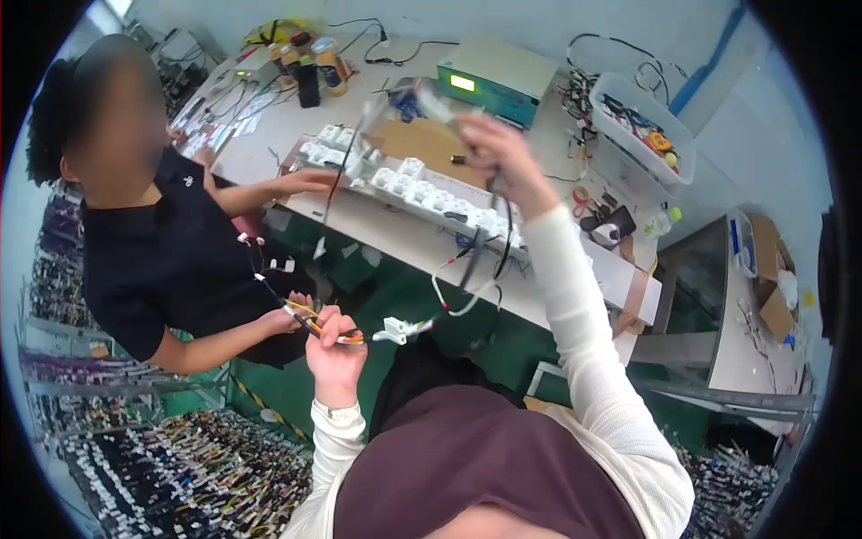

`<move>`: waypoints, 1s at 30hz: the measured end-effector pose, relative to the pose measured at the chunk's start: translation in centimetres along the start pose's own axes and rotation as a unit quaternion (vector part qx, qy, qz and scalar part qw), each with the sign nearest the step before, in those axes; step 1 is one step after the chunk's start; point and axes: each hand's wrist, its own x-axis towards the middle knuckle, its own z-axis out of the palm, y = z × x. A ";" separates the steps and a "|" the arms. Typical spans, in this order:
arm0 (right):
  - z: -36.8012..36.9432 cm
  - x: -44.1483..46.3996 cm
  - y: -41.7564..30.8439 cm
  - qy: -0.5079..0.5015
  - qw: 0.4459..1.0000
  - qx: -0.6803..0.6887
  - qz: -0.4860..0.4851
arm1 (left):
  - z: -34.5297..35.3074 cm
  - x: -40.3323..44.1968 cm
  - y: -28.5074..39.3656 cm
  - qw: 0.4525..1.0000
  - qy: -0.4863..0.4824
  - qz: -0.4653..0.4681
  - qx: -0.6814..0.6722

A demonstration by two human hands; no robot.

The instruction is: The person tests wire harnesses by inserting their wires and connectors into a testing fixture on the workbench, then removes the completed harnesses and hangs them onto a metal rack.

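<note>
My left hand (336,352) is closed around a wire harness (352,339) of yellow, orange, black and white wires. A white connector (393,331) hangs out of it to the right, and smaller white plugs (287,266) lie toward the other person. Raised over the bench, my right hand (503,160) grips black cable (496,193); its fingers are partly blurred. Below it is the row of white connector fixtures (426,193), with cables dropping over the bench edge. A co-worker's hand (289,316) is right beside my left hand at the harness.
On the bench (557,287) stand a green-white tester (494,81) with a lit display, several bottles (329,67) and a clear bin (642,130) of tools. The co-worker (171,242) stands at the left. Racks of connector harnesses (180,476) fill the lower left.
</note>
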 end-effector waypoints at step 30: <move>21.6 -43.5 20.6 0.611 0.753 0.164 -0.184 | -13.8 16.4 -8.8 0.909 0.093 -0.131 0.385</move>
